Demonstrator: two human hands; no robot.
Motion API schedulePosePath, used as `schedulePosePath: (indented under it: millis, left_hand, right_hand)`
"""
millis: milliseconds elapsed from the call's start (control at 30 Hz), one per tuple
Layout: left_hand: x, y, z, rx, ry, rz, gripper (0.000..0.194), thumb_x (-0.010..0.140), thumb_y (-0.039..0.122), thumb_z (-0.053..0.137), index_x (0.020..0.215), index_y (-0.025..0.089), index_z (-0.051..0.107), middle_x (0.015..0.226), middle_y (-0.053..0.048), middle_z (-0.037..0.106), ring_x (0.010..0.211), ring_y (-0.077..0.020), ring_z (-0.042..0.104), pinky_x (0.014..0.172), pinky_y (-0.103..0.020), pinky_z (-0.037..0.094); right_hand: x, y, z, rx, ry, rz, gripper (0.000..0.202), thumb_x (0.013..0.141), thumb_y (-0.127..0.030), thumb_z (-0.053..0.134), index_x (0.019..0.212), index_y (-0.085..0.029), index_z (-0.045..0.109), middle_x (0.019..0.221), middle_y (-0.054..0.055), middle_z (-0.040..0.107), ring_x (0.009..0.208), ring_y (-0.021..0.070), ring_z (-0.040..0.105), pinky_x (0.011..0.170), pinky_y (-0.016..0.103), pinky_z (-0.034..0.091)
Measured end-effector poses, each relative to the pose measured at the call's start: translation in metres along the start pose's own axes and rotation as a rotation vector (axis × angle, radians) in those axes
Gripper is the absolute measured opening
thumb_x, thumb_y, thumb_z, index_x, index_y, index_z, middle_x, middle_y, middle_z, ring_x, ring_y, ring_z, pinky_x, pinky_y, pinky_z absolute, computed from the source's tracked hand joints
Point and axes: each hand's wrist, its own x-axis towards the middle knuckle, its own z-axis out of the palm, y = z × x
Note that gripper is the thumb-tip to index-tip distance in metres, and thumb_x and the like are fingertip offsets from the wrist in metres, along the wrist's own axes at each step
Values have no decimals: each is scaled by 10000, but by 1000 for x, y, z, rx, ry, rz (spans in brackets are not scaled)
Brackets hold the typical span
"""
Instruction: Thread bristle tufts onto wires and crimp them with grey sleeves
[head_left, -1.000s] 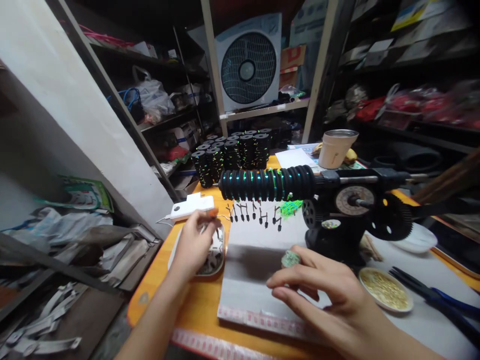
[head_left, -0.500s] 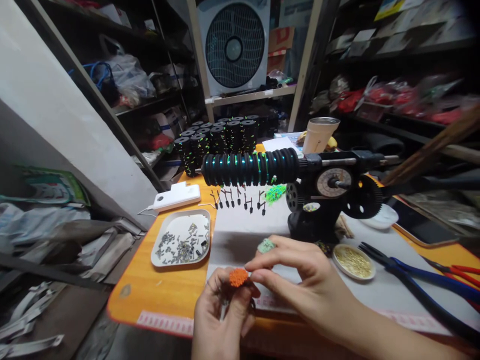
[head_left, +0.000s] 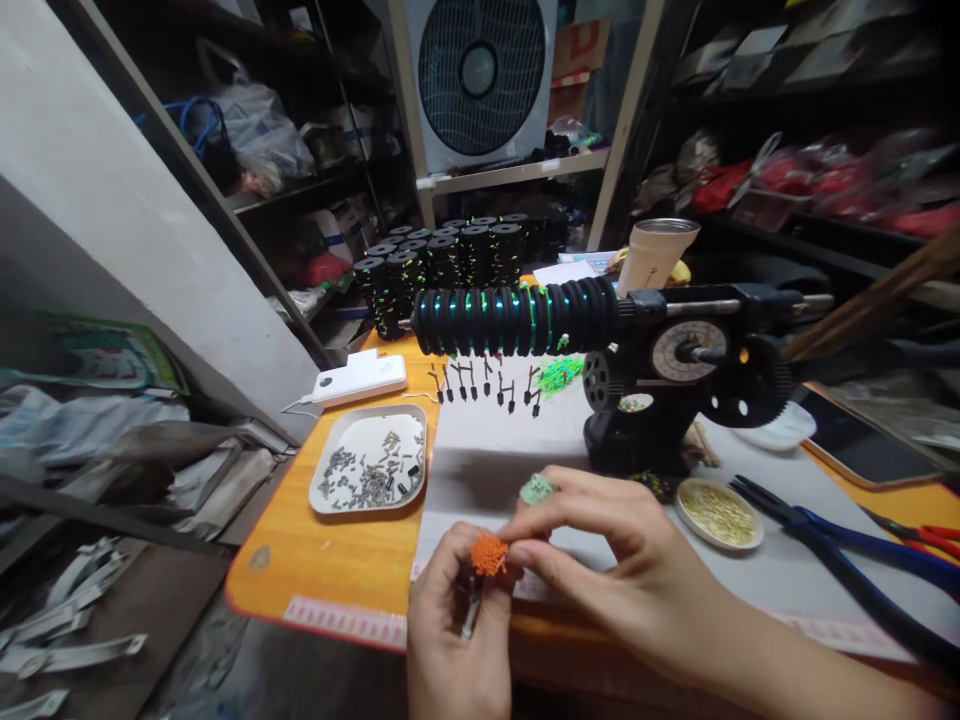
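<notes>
My left hand (head_left: 461, 610) is closed round a bundle with orange tips (head_left: 489, 556), held upright at the table's front edge. Thumb and forefinger of my right hand (head_left: 622, 560) pinch together at the right side of the orange tips; whatever lies between them is too small to make out. A pale green lump (head_left: 538, 489) sits on a finger of my right hand. Behind my hands stands a black geared machine (head_left: 637, 440) with a ribbed black roller (head_left: 514, 318) wound with blue and green. Several small black-tipped pieces (head_left: 487, 388) hang below the roller.
A white tray (head_left: 319, 490) of small metal parts lies left on the table (head_left: 281, 560). On the right are a dish (head_left: 720, 514) of gold-coloured bits, blue-handled pliers (head_left: 832, 560) and a phone (head_left: 862, 435). Black spools (head_left: 442, 255), a cup (head_left: 655, 260) and a fan (head_left: 480, 75) stand behind.
The whole view has shifted slightly, so the table things sit a little higher and further right. Both hands keep their hold at the orange-tipped bundle, which shows tilted a bit more toward the camera.
</notes>
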Motion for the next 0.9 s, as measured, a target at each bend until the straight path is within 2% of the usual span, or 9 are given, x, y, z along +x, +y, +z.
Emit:
schedulePosePath:
  millis: [67,167,267,367,567,700,900]
  left_hand:
    - [-1,-2,0,10,-21,41,230,797,416,764,700,225,681,676,26,583,642,-110,538,623,-158,457]
    - [-4,-2,2,-60,23,38,181,776,379,791,728,238,690,689,35,578,655,-109,550,630,-154,466]
    - [-7,0,3,-213,83,-44,213,723,374,837,710,222,689,689,32,590,611,-91,533,581,-142,459]
    - [-7,4,1,-341,88,-120,279,714,382,843,655,182,658,636,26,563,558,-76,488,503,-134,416]
    - [-3,14,-7,-362,114,-148,367,665,386,876,581,146,612,555,31,525,461,-33,413,403,-94,304]
    - [-3,16,-9,-396,139,-161,367,634,383,895,578,150,617,539,33,530,453,-34,440,403,-89,320]
    - [-1,14,-9,-404,144,-151,380,642,363,896,568,130,604,549,32,526,454,-22,423,405,-86,314]
  right_hand:
    - [-1,-1,0,-13,-19,11,113,903,-132,632,860,-209,704,716,-18,627,669,114,579,593,210,427]
    - [0,-3,1,-25,-30,20,104,884,-117,631,813,-189,658,728,-14,612,678,115,571,610,214,428]
    - [2,-7,1,-28,-39,-6,109,873,-101,630,804,-178,662,710,-8,608,653,119,544,604,223,424]
    - [3,-8,0,-25,-51,-71,133,891,-93,614,829,-171,701,676,2,605,626,124,532,565,227,409]
    - [2,1,-4,-81,-46,-107,153,919,-93,597,905,-175,725,747,37,623,672,144,571,577,245,421]
    - [2,1,-3,-78,-84,-116,164,928,-93,582,901,-153,732,734,39,590,642,130,550,543,233,397]
    - [1,-4,-1,-63,-118,-95,168,927,-84,589,927,-179,728,746,23,573,653,122,546,544,223,385]
